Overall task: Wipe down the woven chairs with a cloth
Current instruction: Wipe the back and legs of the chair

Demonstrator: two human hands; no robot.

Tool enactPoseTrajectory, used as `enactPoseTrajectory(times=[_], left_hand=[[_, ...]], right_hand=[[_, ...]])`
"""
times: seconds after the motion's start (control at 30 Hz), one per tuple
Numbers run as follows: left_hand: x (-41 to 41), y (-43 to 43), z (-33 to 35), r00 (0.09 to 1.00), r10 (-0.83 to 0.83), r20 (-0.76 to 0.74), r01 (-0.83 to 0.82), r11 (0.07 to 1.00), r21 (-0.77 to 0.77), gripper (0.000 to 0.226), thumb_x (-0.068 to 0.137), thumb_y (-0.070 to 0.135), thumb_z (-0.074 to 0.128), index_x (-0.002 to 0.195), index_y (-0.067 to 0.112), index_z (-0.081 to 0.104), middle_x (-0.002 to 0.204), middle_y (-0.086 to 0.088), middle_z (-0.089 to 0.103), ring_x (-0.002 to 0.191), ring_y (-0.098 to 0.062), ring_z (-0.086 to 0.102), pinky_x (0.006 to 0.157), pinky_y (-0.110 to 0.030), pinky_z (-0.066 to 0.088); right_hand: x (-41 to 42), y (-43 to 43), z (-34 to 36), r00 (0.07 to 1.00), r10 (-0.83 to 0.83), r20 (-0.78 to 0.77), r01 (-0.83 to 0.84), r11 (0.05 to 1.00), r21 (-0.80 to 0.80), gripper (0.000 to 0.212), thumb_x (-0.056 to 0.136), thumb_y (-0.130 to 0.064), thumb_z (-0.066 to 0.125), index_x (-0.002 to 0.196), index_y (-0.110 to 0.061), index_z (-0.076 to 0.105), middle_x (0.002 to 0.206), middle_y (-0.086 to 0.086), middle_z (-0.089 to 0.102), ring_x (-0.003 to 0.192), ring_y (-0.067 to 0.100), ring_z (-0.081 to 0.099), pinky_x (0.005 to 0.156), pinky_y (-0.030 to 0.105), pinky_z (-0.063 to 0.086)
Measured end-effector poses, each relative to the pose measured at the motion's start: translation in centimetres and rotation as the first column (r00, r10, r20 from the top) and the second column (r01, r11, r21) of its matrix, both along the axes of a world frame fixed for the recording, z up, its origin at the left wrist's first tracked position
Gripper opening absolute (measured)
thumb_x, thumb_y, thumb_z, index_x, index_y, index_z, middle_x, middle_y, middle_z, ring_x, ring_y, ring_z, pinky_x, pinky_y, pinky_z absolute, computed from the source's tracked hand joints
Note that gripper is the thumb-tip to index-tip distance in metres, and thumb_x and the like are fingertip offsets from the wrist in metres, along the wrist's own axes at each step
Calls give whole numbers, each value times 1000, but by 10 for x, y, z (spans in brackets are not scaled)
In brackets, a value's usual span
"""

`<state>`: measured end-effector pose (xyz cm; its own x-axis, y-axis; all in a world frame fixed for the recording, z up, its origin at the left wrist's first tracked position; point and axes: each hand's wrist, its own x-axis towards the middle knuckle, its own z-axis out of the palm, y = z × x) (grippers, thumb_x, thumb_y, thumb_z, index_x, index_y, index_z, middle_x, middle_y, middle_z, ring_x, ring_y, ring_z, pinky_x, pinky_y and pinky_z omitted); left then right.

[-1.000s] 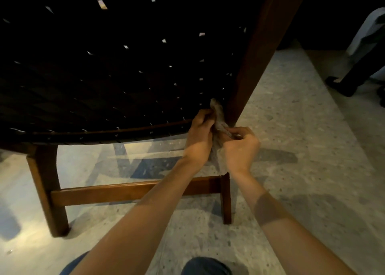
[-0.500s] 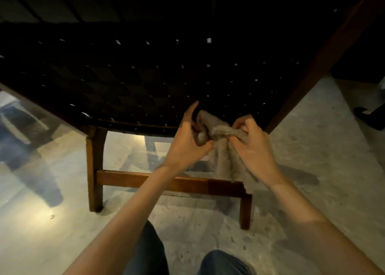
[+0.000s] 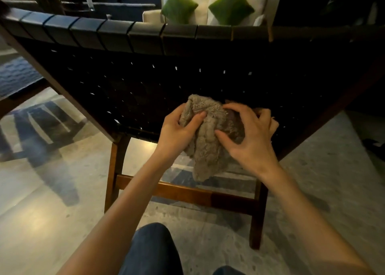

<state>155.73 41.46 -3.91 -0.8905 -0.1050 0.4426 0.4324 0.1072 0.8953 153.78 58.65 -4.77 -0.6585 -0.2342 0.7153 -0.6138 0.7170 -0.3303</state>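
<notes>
Chair back (image 3: pixel 166 81): dark woven straps, seen from behind and leaning away. It spans nearly the full frame width.
Top rail (image 3: pixel 145 37): wrapped by the strap ends. It runs L to R across the upper third of the view.
Side edges: wooden frame bars slope inward from both upper corners down to the legs.
Lower edge: the weave ends just above the L leg (image 3: pixel 113 170). On the R side the edge is hidden behind the hands.
Stretcher (image 3: pixel 177 191): a wooden bar joining the L leg and R leg (image 3: pixel 257 218), below the hands.
Open room: bare polished floor (image 3: pixel 52 201) is seen to the L of the chair, with more floor to the R and under the seat. A dark rug (image 3: pixel 16 74) is seen far L.
Cloth (image 3: pixel 208 141): grey-brown and fluffy, bunched in front of the lower centre-R of the weave. Its loose end hangs down to just above the stretcher. Contact w/ the weave cannot be told.
L hand (image 3: pixel 179 131): the cloth's L side is grasped, w/ the thumb laid over the front and the fingers tucked behind.
R hand (image 3: pixel 250 137): the cloth's R side is grasped, w/ thumb and curled fingers pressed into the pile.
Hands vs cloth: the bunched top is held between both hands, which are close together at about the same height.
Knee (image 3: pixel 154 249): in dark trousers at bottom centre, close to the chair's rear.
Bkgd: two green cushions (image 3: pixel 179 6) are seen on a white sofa (image 3: pixel 204 2) beyond the top rail.
</notes>
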Motion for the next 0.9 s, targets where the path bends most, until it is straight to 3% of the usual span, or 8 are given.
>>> enactPoseTrajectory(times=[0.1,0.17,0.23,0.33,0.43,0.53,0.7,0.9], left_hand=[[-4,11,6,998,4,57,-9,997,81,12,86,23,66,94,32,66,86,15,72,87,-4,68,67,-18,54],[-4,22,8,990,-6,140,-10,994,112,10,83,29,69,88,22,71,83,3,73,83,-9,69,64,-22,56],[-5,30,8,992,37,117,-39,999,14,24,84,32,66,87,8,71,82,-10,71,79,-9,67,62,-23,54],[-7,33,7,996,64,-69,-73,987,-145,18,91,23,59,107,20,67,96,5,69,92,1,63,78,-16,51],[-13,37,1,950,168,-264,-259,895,-362,38,94,20,56,132,20,52,134,4,51,126,-5,45,105,-25,40],[-21,45,-4,888,173,-425,-408,722,-559,54,93,15,56,144,18,37,154,0,21,145,-19,13,117,-26,16],[-34,57,-3,857,137,-496,-483,548,-683,67,92,13,57,149,20,23,158,-8,7,145,-29,-5,117,-50,14],[-47,55,-4,812,234,-535,-580,432,-691,74,89,10,55,151,20,16,159,-12,1,144,-35,-11,115,-57,17]], right_hand=[[5,8,-2,944,248,219,-212,962,-174,71,73,-58,67,131,-41,30,134,-8,38,124,12,38,97,43,45],[6,11,-7,927,317,202,-274,938,-213,69,80,-36,73,135,-34,31,137,0,42,126,14,45,99,38,48],[8,17,-13,974,212,81,-188,952,-240,58,84,-15,71,135,-23,43,130,4,48,121,12,49,100,25,45],[10,38,-15,972,-91,-216,24,955,-295,51,80,-1,72,128,-9,57,116,12,50,110,12,50,97,13,41],[-2,63,-2,809,-258,-528,135,956,-261,49,80,7,71,124,-9,58,113,10,42,98,24,48,92,19,40],[-26,80,21,635,-206,-745,172,977,-123,35,85,-1,70,117,-11,61,112,9,44,99,26,45,92,24,38],[-64,95,49,516,-46,-856,232,969,87,3,86,-5,70,88,-3,72,111,14,58,103,29,49,91,36,44],[-76,79,38,631,-174,-756,218,975,-43,22,98,-12,53,97,-11,75,116,4,45,102,32,40,87,37,44]])
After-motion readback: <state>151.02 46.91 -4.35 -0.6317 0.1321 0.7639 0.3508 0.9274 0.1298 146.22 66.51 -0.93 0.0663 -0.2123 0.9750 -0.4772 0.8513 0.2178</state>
